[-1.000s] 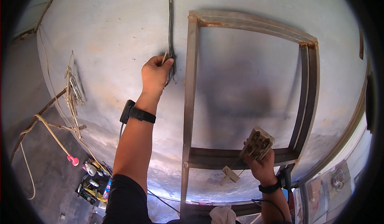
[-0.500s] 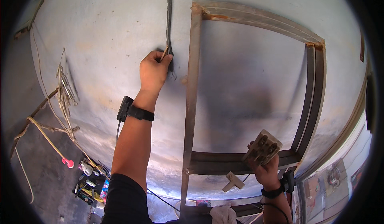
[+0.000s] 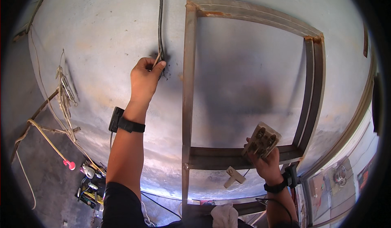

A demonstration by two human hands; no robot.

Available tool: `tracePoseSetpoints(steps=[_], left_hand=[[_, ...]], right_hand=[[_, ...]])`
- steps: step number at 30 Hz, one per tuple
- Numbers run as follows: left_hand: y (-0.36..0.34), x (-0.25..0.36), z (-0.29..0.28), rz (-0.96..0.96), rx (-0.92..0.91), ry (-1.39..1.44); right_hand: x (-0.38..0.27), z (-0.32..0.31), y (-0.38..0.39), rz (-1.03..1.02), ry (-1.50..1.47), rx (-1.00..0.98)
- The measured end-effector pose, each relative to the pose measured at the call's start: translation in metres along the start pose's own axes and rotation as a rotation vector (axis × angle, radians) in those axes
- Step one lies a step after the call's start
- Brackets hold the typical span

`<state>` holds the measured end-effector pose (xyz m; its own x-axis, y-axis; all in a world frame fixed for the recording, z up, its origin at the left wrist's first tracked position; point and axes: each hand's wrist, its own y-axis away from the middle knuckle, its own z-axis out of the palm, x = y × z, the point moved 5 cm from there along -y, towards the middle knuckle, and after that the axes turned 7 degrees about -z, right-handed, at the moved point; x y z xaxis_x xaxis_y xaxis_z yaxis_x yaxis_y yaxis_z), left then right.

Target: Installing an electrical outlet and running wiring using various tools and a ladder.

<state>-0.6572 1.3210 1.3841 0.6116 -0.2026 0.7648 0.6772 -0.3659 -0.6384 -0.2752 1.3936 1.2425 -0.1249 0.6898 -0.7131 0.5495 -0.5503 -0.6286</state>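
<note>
My left hand (image 3: 146, 78) is raised against the pale wall, thumb and fingers pinched round the lower end of a dark electrical cable (image 3: 161, 22) that runs down from above. A thin tan strand (image 3: 156, 60) shows at the pinch, and fine wire ends stick out just below it. In my right hand (image 3: 269, 165), lower and to the right, is a dirty off-white electrical switch base (image 3: 262, 139) with dark metal terminals facing me. Beside that hand hangs a pale T-shaped piece (image 3: 234, 177) on a thin dark cord.
A rusty metal frame (image 3: 189, 77) stands in front of the wall, its crossbar (image 3: 216, 158) behind my right hand. At left, a bundle of cords (image 3: 64, 93) hangs near a wooden stick. Assorted items (image 3: 91, 185) lie low at left. A whitish cloth (image 3: 225, 215) is at the bottom.
The whole view has shifted slightly, so hands, cable and frame appear farther left. My left hand still pinches the cable, and my right still holds the switch base.
</note>
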Motion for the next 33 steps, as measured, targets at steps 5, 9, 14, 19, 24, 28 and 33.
tracePoseSetpoints(steps=[5, 9, 14, 19, 24, 28, 33], left_hand=[[0.011, -0.007, -0.014, 0.079, -0.009, -0.049], [0.030, 0.003, -0.021, 0.043, -0.051, -0.027], [0.044, 0.011, -0.037, 0.085, -0.009, 0.037], [0.065, 0.028, -0.051, 0.103, 0.035, 0.045], [0.088, 0.043, -0.072, 0.224, 0.149, 0.113], [0.119, 0.067, -0.088, 0.377, 0.186, 0.128], [0.189, 0.079, -0.074, 0.453, -0.261, 0.261]], right_hand=[[0.005, 0.002, -0.003, 0.072, -0.113, -0.030], [0.005, 0.002, -0.006, 0.145, -0.218, -0.032], [0.002, -0.002, -0.006, 0.186, -0.281, -0.004], [0.000, 0.003, -0.009, 0.202, -0.452, 0.004], [-0.017, 0.020, -0.019, 0.158, -0.494, -0.086], [-0.032, 0.036, -0.028, 0.110, -0.530, -0.155], [-0.051, 0.058, -0.044, 0.027, -0.461, -0.188]])
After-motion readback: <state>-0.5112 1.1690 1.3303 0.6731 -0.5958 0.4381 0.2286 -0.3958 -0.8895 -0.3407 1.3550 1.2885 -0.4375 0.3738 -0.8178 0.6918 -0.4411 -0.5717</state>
